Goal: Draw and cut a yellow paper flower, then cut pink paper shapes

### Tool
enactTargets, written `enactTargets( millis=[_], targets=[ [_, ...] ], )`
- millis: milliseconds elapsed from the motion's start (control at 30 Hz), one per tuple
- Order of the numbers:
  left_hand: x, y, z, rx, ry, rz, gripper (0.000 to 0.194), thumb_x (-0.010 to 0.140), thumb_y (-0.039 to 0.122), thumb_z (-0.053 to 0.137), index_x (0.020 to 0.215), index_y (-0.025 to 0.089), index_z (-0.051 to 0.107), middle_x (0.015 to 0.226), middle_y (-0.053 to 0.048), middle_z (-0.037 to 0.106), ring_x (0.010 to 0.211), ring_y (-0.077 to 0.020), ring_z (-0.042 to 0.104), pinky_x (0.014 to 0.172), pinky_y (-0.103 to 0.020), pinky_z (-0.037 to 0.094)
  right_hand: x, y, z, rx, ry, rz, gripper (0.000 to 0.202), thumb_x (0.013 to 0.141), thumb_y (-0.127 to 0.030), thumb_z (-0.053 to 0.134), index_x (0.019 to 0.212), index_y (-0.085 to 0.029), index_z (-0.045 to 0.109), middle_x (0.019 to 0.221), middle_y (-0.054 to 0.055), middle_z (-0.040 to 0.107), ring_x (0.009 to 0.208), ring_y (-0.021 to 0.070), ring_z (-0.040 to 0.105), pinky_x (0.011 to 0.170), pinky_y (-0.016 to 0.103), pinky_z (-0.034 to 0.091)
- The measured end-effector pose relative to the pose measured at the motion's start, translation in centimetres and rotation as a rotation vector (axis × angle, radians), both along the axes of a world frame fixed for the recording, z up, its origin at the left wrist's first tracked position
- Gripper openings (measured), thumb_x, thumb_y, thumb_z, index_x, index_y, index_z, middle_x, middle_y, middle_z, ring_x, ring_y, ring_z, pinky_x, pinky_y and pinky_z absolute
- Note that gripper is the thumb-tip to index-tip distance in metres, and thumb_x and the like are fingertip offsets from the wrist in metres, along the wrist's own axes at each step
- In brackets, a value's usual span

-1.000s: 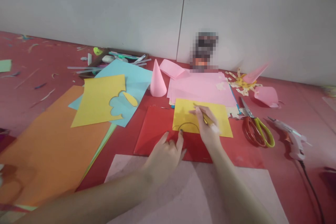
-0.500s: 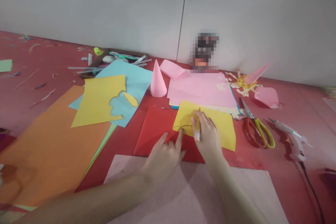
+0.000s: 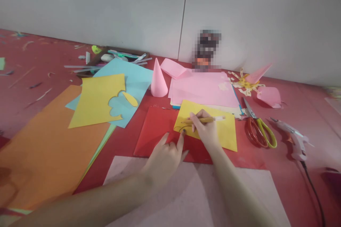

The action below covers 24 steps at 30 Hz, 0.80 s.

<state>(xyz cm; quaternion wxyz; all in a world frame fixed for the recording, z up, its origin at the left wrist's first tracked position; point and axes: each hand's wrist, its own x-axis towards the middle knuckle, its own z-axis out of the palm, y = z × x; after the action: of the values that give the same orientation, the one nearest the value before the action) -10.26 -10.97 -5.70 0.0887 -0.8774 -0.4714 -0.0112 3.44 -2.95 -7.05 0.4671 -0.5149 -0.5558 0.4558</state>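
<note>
In the head view, my right hand (image 3: 206, 127) grips a yellow pencil (image 3: 205, 119) with a pale end. Its tip is over the left part of a yellow paper sheet (image 3: 226, 134), where a dark curved line is drawn. My left hand (image 3: 166, 154) has its fingers spread, with one fingertip touching the yellow sheet's lower left edge near that line. Beneath the sheet lies a red paper or folder (image 3: 154, 131). A pale pink board (image 3: 128, 170) is under my forearms.
Scissors (image 3: 257, 127) and a glue gun (image 3: 294, 136) lie at right. A pink paper cone (image 3: 159, 81) stands behind, beside pink sheets (image 3: 202, 88). Leftward are orange paper (image 3: 53, 142), blue paper (image 3: 138, 74), cut yellow paper (image 3: 93, 99) and a tray (image 3: 103, 51) of pens.
My right hand has turned the pencil from pointing away from me to lying sideways, tip leftward near the curved line. My left hand stays at the sheet's edge. The view shifts slightly.
</note>
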Motion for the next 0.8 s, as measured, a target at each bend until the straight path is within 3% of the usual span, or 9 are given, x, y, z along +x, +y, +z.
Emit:
enactTargets(
  millis=[200,400,567,800],
  targets=[
    [-0.05,0.0,-0.17,0.016,0.033,-0.017,0.049,0.09,0.03,0.036,0.124,-0.004,0.046,0.045,-0.001,0.053,0.042,-0.0144,0.049,0.088,-0.037,0.042,0.22,0.17,-0.19,-0.013,-0.051,0.018,0.031,0.08,-0.037,0.054,0.057,-0.022,0.041,0.035,-0.008,0.045,0.036,0.0096,0.043,0.052,0.024,0.042],
    [-0.07,-0.01,-0.16,-0.005,-0.056,0.01,0.048,0.09,0.03,0.034,0.122,-0.002,0.049,0.046,-0.001,0.054,0.044,-0.0146,0.051,0.089,-0.037,0.041,0.14,0.11,-0.03,-0.028,-0.064,0.036,0.032,0.079,-0.038,0.055,0.056,-0.022,0.042,0.037,-0.007,0.047,0.037,0.0096,0.045,0.048,0.022,0.04],
    [-0.08,-0.02,0.09,0.002,0.038,-0.008,0.049,0.089,0.029,0.036,0.124,-0.004,0.046,0.047,-0.001,0.054,0.043,-0.0142,0.05,0.087,-0.037,0.042,0.14,0.21,-0.4,-0.01,-0.05,0.039,0.033,0.079,-0.038,0.054,0.055,-0.022,0.039,0.034,-0.009,0.04,0.037,0.0097,0.044,0.047,0.023,0.04],
    [0.05,0.04,0.13,-0.005,0.069,-0.014,0.05,0.089,0.03,0.036,0.124,-0.004,0.046,0.049,-0.002,0.056,0.043,-0.0144,0.051,0.088,-0.036,0.042,0.15,0.08,-0.13,-0.022,-0.052,0.047,0.03,0.08,-0.033,0.054,0.056,-0.022,0.041,0.037,-0.008,0.045,0.039,0.0096,0.046,0.049,0.023,0.041]
  ],
)
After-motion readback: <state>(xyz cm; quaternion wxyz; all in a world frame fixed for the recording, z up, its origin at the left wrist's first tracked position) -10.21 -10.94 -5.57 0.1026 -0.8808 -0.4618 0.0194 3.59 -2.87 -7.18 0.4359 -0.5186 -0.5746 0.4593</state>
